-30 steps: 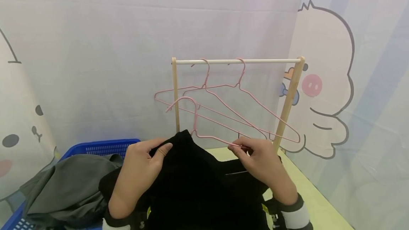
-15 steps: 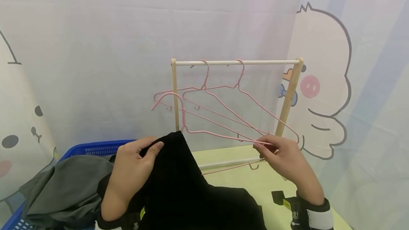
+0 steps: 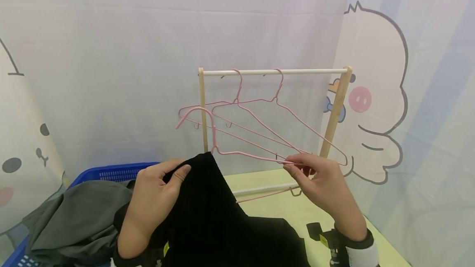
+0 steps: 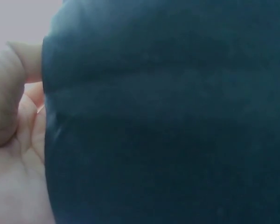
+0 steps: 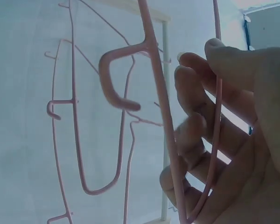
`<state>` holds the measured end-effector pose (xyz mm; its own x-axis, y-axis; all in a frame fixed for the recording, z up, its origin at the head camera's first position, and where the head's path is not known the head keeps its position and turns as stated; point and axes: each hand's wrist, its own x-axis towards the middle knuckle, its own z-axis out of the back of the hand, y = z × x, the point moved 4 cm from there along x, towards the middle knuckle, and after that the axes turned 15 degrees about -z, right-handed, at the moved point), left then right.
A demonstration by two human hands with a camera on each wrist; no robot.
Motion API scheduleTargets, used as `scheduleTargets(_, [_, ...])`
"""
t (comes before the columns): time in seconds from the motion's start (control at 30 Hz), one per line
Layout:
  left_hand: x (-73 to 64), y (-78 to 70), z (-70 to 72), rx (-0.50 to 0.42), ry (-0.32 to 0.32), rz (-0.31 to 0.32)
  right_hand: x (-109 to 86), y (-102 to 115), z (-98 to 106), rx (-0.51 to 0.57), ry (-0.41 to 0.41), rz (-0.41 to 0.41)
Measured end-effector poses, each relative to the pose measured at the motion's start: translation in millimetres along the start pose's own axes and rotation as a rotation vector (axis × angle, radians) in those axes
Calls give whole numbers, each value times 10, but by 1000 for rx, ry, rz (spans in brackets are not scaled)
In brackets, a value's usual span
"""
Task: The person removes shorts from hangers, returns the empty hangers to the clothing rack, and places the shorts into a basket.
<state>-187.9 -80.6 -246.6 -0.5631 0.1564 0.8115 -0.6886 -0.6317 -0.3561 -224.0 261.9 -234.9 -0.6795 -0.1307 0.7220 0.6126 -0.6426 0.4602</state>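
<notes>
A black garment (image 3: 211,217) hangs in front of me. My left hand (image 3: 156,201) pinches its upper edge between thumb and fingers. Dark cloth fills most of the left wrist view, with the left thumb (image 4: 4,98) at its edge. A pink hanger (image 3: 241,153) rises out of the garment, hook pointing left; its left shoulder is hidden by the cloth. With thumb and fingertips my right hand (image 3: 320,186) grips the hanger's right arm. The right wrist view shows the thumb (image 5: 233,65) pressed on the pink bar, and a small hook on the lower bar. The garment's right part sags below the hanger.
Behind the hands stands a rack with a white rail (image 3: 311,71) and wooden posts. Two pink hangers (image 3: 256,110) hang from it. A blue basket (image 3: 107,170) with grey clothing (image 3: 81,217) stands at left. The tabletop (image 3: 267,209) is pale yellow.
The hanger has shifted left and the garment's right part has dropped from it. My right hand went right, then slightly back left along the hanger arm. My left hand moved a little left.
</notes>
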Motion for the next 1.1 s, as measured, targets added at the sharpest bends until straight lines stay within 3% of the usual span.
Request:
scheduleTargets(0.2, [7, -16, -12, -17, 0, -16, 12, -22, 14, -20, -86, 69])
scheduleTargets(0.57, [11, 30, -25, -53, -7, -28, -15, -120, 259, -61, -206, 51])
scheduleTargets(0.67, [-2, 68, 3, -35, -14, -34, -42, -213, 428, -84, -260, 10])
scheduleTargets(0.87, [-26, 148, 37, 5, -10, -4, -163, -397, 826, -160, -392, -151])
scheduleTargets(1.0, [-35, 184, 42, 1, 5, 29, -251, -445, 1045, -152, -472, -212])
scheduleTargets(1.1, [-44, 200, 58, -8, 2, 32, -316, -491, 1176, -140, -516, -302])
